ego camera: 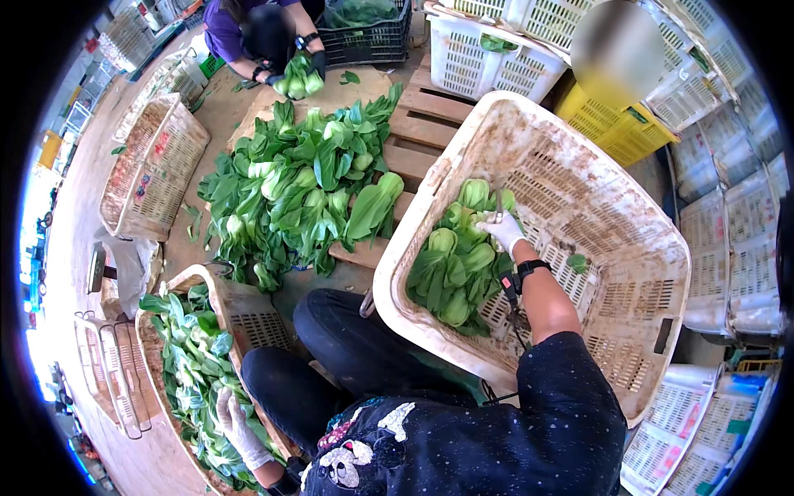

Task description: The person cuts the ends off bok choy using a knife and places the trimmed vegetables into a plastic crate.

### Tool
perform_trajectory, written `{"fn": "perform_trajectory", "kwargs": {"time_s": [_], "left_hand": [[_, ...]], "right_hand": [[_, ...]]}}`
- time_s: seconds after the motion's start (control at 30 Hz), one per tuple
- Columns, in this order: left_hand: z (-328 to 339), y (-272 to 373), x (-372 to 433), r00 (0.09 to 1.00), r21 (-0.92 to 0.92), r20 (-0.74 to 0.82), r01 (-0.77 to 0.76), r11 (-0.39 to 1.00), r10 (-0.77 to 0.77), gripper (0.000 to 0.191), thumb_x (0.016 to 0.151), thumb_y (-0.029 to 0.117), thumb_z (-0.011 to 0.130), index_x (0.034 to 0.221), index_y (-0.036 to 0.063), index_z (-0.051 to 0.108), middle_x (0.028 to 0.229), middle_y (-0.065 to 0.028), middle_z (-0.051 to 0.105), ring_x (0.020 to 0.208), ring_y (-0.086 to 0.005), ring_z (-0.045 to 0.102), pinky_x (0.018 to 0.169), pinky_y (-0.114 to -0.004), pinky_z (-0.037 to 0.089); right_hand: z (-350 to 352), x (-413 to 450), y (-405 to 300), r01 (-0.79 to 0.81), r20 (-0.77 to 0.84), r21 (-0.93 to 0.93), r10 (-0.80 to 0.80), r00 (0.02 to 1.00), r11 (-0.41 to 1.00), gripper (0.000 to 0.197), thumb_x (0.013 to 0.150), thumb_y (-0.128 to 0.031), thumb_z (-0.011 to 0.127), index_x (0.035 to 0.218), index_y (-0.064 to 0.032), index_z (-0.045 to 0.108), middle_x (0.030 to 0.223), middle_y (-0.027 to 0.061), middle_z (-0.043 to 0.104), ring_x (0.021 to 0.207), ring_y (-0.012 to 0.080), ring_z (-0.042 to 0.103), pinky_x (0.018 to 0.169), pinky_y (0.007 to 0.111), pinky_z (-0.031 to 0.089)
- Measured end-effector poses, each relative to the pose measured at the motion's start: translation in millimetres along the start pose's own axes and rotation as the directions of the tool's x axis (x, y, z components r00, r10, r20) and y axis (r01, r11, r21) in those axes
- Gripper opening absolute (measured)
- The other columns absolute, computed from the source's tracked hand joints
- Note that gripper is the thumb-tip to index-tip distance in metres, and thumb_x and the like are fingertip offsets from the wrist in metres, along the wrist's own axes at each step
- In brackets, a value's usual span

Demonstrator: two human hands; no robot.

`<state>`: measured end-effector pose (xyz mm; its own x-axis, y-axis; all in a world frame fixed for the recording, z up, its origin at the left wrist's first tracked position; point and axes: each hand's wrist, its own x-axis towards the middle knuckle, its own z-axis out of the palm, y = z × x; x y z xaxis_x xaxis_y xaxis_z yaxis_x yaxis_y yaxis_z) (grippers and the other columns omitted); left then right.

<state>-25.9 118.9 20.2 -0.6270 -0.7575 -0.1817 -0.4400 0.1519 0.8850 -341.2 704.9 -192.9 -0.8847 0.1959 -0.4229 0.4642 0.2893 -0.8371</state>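
My right hand point(505, 232), in a white glove, reaches into a large, dirt-stained white plastic crate point(626, 248). It grips a narrow metal blade, apparently a knife point(498, 201), whose handle is hidden. Beneath and beside that hand, several heads of bok choy point(456, 266) are packed along the crate's near left side. My left hand point(234, 425), also gloved, rests with fingers apart over loose leaves point(201, 372) in a second crate point(214, 297) left of my knees. Ahead of me, a big pile of bok choy point(298, 180) covers the ground and part of a wooden pallet point(428, 127).
Across the pile a person in purple point(223, 31) holds bok choy point(299, 80) over cardboard. White crates point(490, 59) and a yellow crate point(589, 115) stand at the back right, near another person, blurred. More crates point(707, 248) are stacked right; an upright crate point(158, 167) is left.
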Motion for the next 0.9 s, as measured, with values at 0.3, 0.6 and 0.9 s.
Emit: {"fn": "perform_trajectory", "kwargs": {"time_s": [0.3, 0.6, 0.9], "left_hand": [[14, 23, -3, 0.995, -0.043, 0.077, -0.062, 0.997, 0.065, 0.030, 0.093, 0.016, 0.056, 0.119, 0.0018, 0.056, 0.119, -0.0019, 0.056, 0.094, -0.0081, 0.051, 0.077, -0.021, 0.038], [25, 84, -30, 0.932, -0.375, 0.179, -0.230, 0.898, 0.314, 0.043, 0.090, 0.014, 0.056, 0.129, -0.0014, 0.048, 0.129, -0.0084, 0.051, 0.113, -0.0165, 0.050, 0.098, -0.031, 0.038], [37, 161, -37, 0.562, -0.634, 0.656, 0.049, 0.772, 0.503, 0.086, 0.067, 0.017, 0.082, 0.139, 0.0030, 0.036, 0.137, -0.0079, 0.041, 0.128, -0.0168, 0.037, 0.107, -0.032, 0.027]], "right_hand": [[5, -53, -56, 0.107, -0.118, -0.533, -0.199, 0.973, 0.840, 0.086, 0.057, -0.044, 0.083, 0.120, 0.0040, 0.049, 0.103, 0.0193, 0.064, 0.097, 0.0307, 0.061, 0.088, 0.036, 0.047], [-68, -197, -255, 0.593, 0.056, 0.102, -0.600, 0.798, 0.798, 0.061, 0.065, 0.004, 0.078, 0.120, 0.0031, 0.052, 0.102, 0.0038, 0.064, 0.085, 0.0112, 0.062, 0.076, 0.024, 0.053], [188, -354, -396, 0.943, 0.799, 0.133, -0.595, 0.081, 0.306, 0.060, 0.064, -0.043, 0.081, 0.104, -0.0037, 0.059, 0.091, 0.0127, 0.060, 0.086, 0.0267, 0.059, 0.078, 0.035, 0.046]]}}
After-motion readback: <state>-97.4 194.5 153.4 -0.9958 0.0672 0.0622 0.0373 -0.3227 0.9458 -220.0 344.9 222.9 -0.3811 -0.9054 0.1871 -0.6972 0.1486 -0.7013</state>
